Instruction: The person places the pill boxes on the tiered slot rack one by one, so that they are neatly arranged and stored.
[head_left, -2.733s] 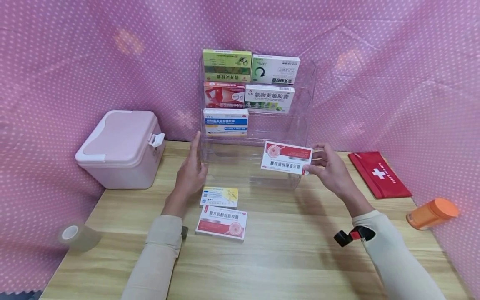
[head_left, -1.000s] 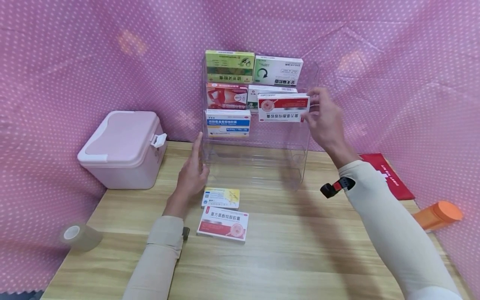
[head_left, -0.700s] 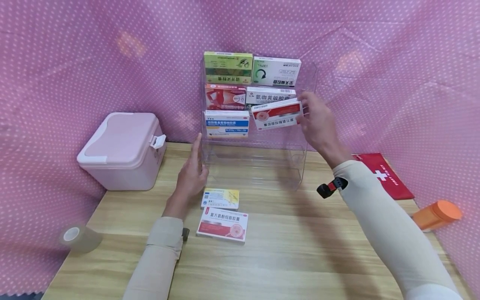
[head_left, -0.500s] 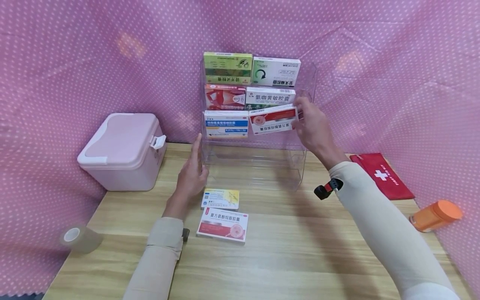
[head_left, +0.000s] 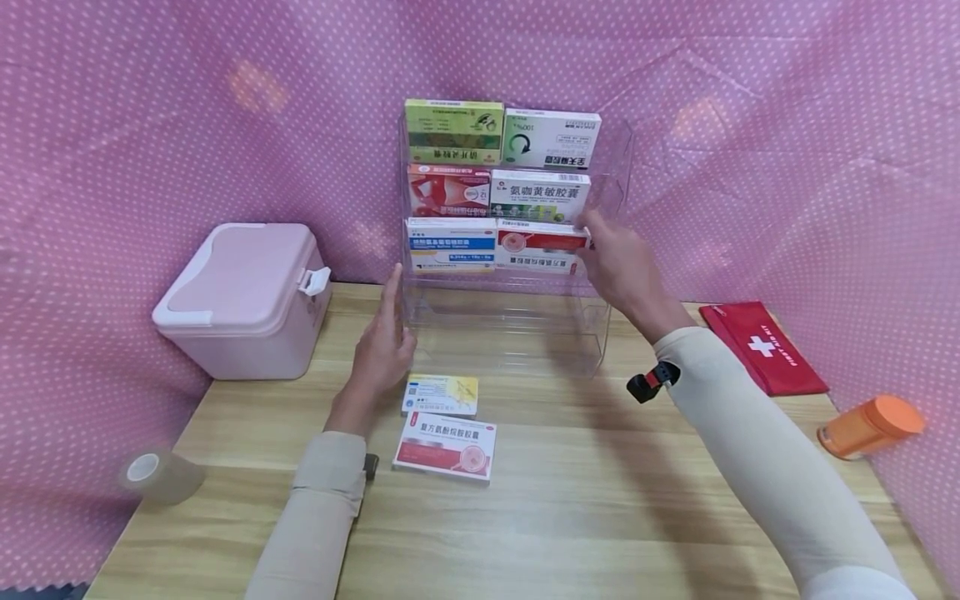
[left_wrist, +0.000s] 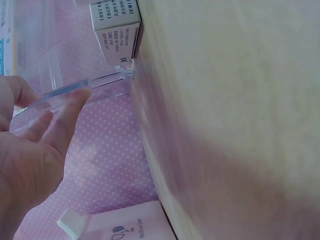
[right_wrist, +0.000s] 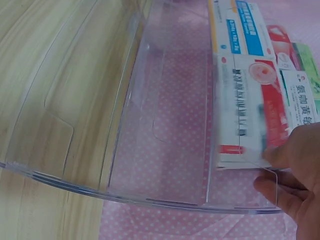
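My right hand [head_left: 622, 262] pinches the right end of a red-and-white medicine box [head_left: 536, 250]. That box sits in the third tier of a clear display rack [head_left: 510, 317], beside a blue-and-white box [head_left: 452, 250]. In the right wrist view, my thumb lies on the box [right_wrist: 247, 100] and other fingers show near the rack's edge. My left hand [head_left: 378, 350] holds the rack's left side panel, thumb on one side and fingers on the other. Another red-and-white box [head_left: 445, 448] and a yellow-and-white box [head_left: 440, 395] are on the table before the rack.
Upper tiers hold a green box [head_left: 453, 133], a white box [head_left: 551, 140], a red box [head_left: 448, 192] and another white box [head_left: 538, 196]. Around them are a pink medicine chest [head_left: 243, 300], a tape roll [head_left: 161, 475], a red first aid pouch [head_left: 763, 347] and an orange bottle [head_left: 870, 427].
My right hand has carried the red-and-white box up from the rack's lower front, then down into the third tier, where its tilt has levelled out. My left hand stays on the rack.
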